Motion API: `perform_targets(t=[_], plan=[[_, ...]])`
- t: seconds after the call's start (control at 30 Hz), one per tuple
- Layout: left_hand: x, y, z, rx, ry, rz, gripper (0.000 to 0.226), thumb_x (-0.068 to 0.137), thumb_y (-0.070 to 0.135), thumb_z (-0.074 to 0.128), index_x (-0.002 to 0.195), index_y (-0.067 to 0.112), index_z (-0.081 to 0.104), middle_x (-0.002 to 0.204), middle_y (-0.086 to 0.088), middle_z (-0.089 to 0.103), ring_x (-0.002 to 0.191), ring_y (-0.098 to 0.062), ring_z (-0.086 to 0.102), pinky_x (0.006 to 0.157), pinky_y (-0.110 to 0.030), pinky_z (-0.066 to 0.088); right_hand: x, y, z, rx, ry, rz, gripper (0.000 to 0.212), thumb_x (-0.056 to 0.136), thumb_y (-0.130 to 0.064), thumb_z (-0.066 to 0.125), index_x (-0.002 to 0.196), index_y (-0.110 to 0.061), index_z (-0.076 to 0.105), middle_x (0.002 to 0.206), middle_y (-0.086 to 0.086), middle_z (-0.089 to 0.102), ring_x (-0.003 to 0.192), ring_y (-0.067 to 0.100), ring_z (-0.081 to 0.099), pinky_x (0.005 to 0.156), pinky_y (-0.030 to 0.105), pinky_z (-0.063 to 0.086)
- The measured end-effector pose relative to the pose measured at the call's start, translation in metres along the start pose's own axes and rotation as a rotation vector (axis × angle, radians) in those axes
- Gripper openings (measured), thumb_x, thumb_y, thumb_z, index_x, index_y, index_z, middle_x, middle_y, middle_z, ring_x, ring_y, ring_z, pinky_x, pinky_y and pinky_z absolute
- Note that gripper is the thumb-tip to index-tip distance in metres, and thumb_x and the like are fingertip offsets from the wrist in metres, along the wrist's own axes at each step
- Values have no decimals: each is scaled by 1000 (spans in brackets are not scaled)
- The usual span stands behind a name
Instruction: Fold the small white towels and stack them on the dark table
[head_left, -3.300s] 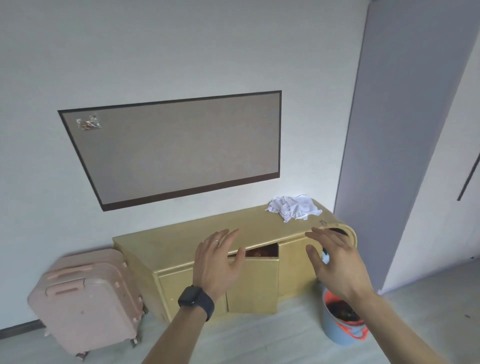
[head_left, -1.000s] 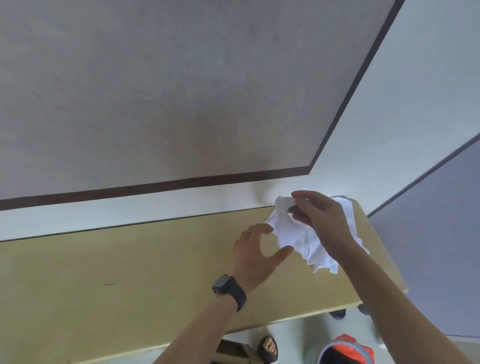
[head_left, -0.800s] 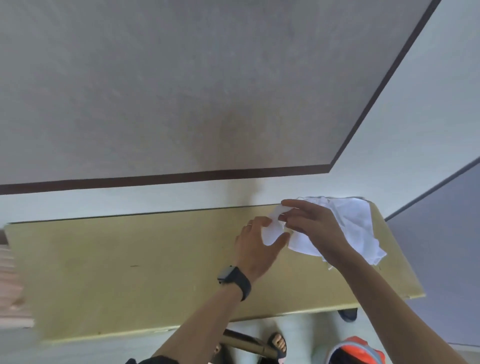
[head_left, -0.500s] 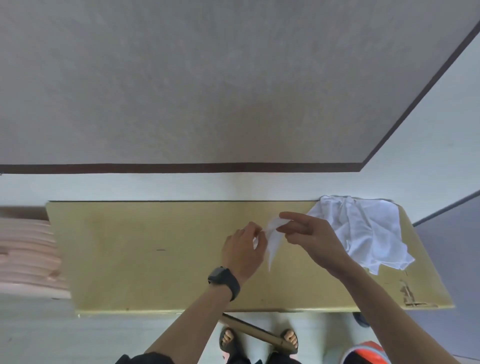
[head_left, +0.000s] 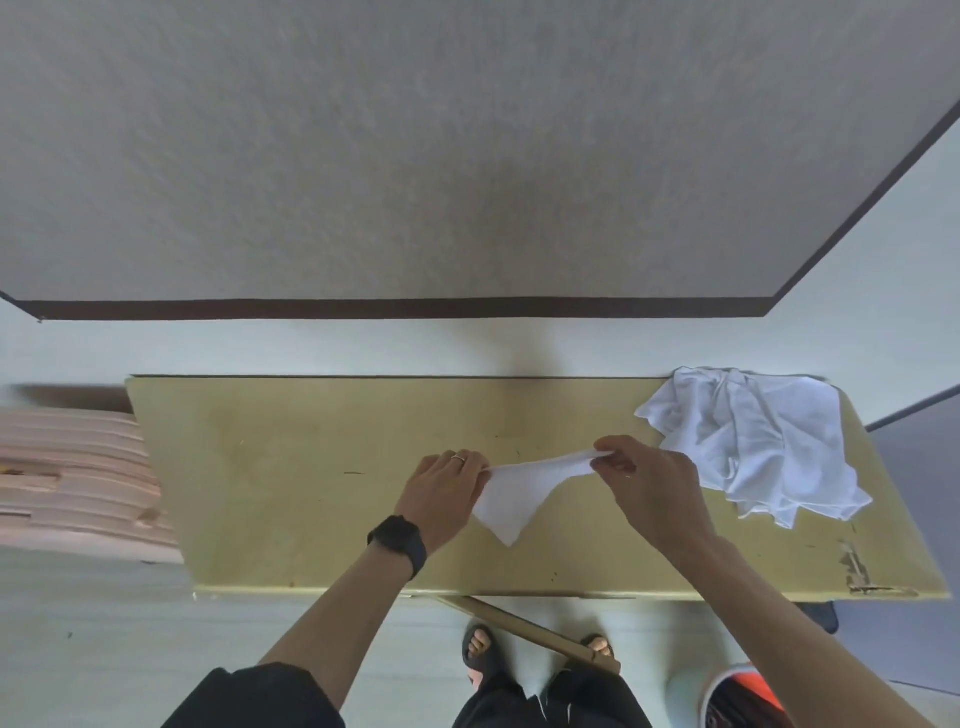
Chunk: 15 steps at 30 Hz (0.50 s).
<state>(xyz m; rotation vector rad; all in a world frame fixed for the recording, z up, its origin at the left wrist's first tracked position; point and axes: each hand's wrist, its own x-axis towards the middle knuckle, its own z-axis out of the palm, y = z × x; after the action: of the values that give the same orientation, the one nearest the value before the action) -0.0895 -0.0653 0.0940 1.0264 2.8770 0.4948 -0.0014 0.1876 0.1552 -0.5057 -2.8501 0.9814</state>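
Head view: small white cloth towel (head_left: 519, 493) strung left–right over yellowish wooden cabinet top (head_left: 311, 493) — left hand (head_left: 447, 493) pinches one end, right hand (head_left: 649, 488) the other, loose corner drooping toward the person. Crumpled white towel pile (head_left: 753, 441) nearer the right hand.

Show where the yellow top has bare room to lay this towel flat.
Bare: the yellow top from its left edge by the pink suitcase to the left hand. Crowded: the right end, under the towel pile beside the right hand.
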Motion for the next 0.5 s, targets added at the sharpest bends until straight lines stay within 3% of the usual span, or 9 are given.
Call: perform_targets(t=[0.13,0.23,0.3,0.37,0.5], plan=[[13,-26,-3,141,-14,90,9,89,22,63,97,19,64,76,4,67,70,-21,63,70,-32,52,34,11,5,-138,60,-104,16,93,-28,67,104,-19,74,80,-4,75,71,16,69,66,31,53],[34,-37,-13,174,96,59,19,90,23,51,97,20,69,84,4,67,75,-20,64,71,-31,52,63,16,7,-186,58,-178,16,95,-31,63,102,-20,74,81,-4,73,72,18,68,65,33,54],[49,-43,-24,213,146,60,14,86,14,66,98,20,70,88,2,67,78,-21,65,73,-33,53,80,16,8,-188,85,-216,15,96,-28,63,101,-19,74,83,-2,72,73,19,68,65,32,52],[64,-49,-36,223,145,9,28,76,7,78,99,20,71,92,0,67,81,-23,65,76,-35,52,92,17,8,-184,121,-215,15,96,-27,63,101,-18,74,83,0,71,73,20,66,63,29,47],[76,-55,-54,218,234,-69,19,81,9,77,97,18,73,92,-3,65,76,-24,64,74,-38,51,102,19,9,-182,230,-250,10,93,-23,68,96,-18,75,77,-1,69,64,19,65,58,23,38]])
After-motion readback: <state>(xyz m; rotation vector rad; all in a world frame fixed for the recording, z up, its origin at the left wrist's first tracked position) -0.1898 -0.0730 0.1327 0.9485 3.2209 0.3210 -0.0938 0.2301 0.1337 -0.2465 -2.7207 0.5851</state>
